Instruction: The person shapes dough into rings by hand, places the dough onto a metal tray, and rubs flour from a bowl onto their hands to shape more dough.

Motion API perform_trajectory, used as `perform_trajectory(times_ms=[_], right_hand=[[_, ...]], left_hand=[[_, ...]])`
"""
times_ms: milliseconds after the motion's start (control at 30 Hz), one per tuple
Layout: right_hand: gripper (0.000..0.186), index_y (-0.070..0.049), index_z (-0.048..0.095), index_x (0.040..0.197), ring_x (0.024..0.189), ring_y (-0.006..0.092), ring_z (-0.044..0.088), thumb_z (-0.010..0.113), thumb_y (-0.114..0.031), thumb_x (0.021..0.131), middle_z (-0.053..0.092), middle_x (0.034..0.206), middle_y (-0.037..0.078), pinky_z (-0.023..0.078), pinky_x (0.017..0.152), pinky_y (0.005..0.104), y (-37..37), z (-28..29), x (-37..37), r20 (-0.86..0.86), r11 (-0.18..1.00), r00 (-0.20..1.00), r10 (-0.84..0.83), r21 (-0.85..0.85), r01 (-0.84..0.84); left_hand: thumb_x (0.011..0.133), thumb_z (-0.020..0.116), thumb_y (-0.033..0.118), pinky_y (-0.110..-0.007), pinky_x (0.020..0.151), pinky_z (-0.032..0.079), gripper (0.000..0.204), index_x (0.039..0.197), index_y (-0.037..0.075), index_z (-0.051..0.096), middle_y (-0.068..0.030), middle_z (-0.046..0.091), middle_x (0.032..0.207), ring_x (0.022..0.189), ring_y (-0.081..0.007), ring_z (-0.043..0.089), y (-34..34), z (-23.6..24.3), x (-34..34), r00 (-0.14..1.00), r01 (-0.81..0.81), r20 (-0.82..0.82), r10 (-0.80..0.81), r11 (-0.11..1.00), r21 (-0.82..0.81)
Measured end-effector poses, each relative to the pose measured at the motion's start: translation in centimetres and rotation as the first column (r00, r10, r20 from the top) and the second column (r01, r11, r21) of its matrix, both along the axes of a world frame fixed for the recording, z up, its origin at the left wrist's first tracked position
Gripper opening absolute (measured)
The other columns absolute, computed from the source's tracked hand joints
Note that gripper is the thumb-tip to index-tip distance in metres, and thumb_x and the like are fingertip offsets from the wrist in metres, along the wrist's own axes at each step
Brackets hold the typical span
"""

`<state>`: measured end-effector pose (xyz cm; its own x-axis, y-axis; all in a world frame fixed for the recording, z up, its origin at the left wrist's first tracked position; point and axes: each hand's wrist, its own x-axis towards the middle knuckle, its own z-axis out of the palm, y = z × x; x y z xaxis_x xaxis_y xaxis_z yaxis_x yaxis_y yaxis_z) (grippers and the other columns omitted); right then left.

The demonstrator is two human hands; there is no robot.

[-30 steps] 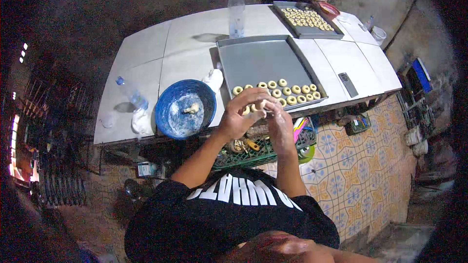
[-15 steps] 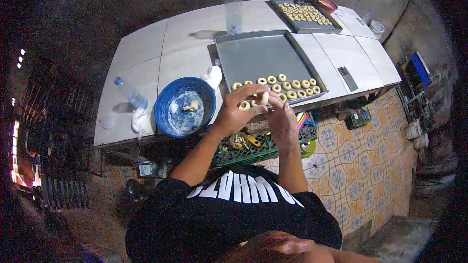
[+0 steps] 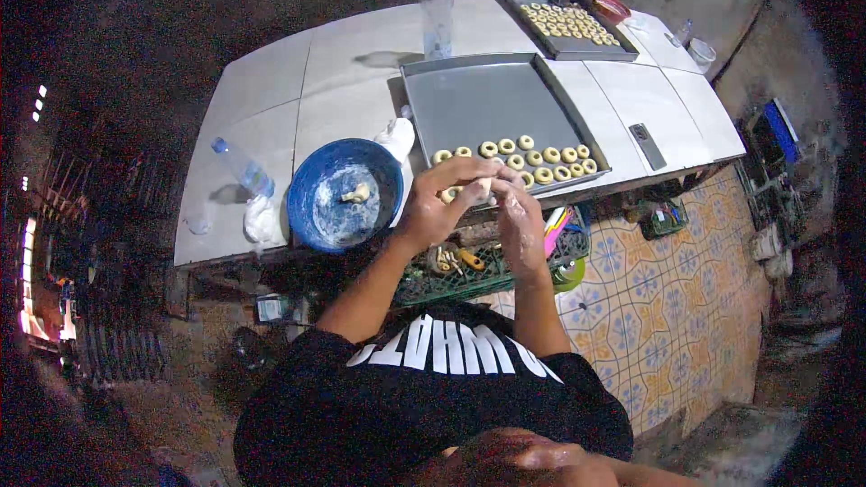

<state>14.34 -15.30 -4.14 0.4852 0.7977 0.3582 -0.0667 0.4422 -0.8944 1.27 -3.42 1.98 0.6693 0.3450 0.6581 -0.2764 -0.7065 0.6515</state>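
My left hand (image 3: 431, 207) and right hand (image 3: 521, 230) are closing in, holding 1 small, pale dough lump (image 3: 485, 186) between them; I'm seemingly still shaping it.

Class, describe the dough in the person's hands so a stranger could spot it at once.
Find the white-topped table, then the nearer grey tray on it. By that tray's near edge, the left hand and right hand meet at a small pale piece of dough. Unlike the dough rings lying on the tray, it is held in the fingers.
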Motion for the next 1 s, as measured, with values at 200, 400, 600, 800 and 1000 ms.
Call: perform_trajectory(times_ms=[200, 400, 600, 800, 1000], right_hand=[[0.037, -0.001, 0.071, 0.116, 0.132, 0.0305, 0.047, 0.065, -0.028, 0.091, 0.053, 0.14, 0.014, 0.035, 0.112, 0.0458, 0.1, 0.8, -0.7, 0.147, 0.998, 0.987, -0.062, 0.028, 0.059], [0.031, -0.002, 0.072, 0.113, 0.126, 0.0293, 0.05, 0.068, -0.019, 0.087, 0.052, 0.139, 0.012, 0.039, 0.108, 0.0427, -0.3, 1.2, -0.8, 0.26, 0.991, 0.957, -0.132, 0.046, 0.124], [0.032, -0.001, 0.072, 0.114, 0.131, 0.0308, 0.049, 0.069, -0.022, 0.089, 0.053, 0.139, 0.015, 0.035, 0.112, 0.043, -0.3, 0.8, -0.7, 0.151, 0.991, 0.98, -0.132, 0.022, 0.13], [0.036, -0.002, 0.073, 0.116, 0.135, 0.0324, 0.046, 0.069, -0.026, 0.088, 0.053, 0.14, 0.016, 0.031, 0.115, 0.0458, -0.3, 0.4, -0.7, 0.073, 0.99, 0.989, -0.131, 0.061, 0.127], [0.039, -0.009, 0.077, 0.113, 0.135, 0.034, 0.044, 0.073, -0.035, 0.084, 0.054, 0.137, 0.014, 0.028, 0.116, 0.0499, -0.3, 0.8, -0.9, 0.339, 0.981, 0.922, -0.187, 0.022, 0.191]], left_hand=[[0.101, 0.061, 0.012, -0.032, 0.093, 0.053, 0.022, 0.114, -0.003, 0.07, -0.0097, 0.074, 0.108, 0.105, -0.016, 0.067, -0.1, -1.5, 0.2, 0.997, 0.058, -0.017, -0.078, 0.86, -0.508], [0.104, 0.057, 0.02, -0.028, 0.088, 0.055, 0.026, 0.108, -0.002, 0.07, -0.0084, 0.073, 0.102, 0.095, -0.0134, 0.068, -0.5, -1.3, 0.6, 0.991, 0.025, -0.073, -0.112, 0.695, -0.719], [0.098, 0.066, 0.013, -0.034, 0.099, 0.053, 0.022, 0.119, 0.003, 0.068, -0.008, 0.067, 0.126, 0.115, -0.0165, 0.064, -1.2, -0.6, 0.3, 0.945, 0.324, 0.193, -0.263, 0.684, -0.654], [0.094, 0.069, 0.002, -0.033, 0.101, 0.051, 0.027, 0.121, 0.002, 0.067, -0.0083, 0.068, 0.126, 0.115, -0.0161, 0.064, -0.4, -1.2, -0.1, 0.966, 0.208, -0.008, -0.257, 0.799, -0.563], [0.1, 0.063, 0.014, -0.031, 0.094, 0.053, 0.019, 0.11, -0.001, 0.069, -0.0098, 0.072, 0.11, 0.101, -0.0138, 0.066, -0.3, -1.9, 0.3, 0.98, 0.173, 0.037, -0.196, 0.743, -0.646]])
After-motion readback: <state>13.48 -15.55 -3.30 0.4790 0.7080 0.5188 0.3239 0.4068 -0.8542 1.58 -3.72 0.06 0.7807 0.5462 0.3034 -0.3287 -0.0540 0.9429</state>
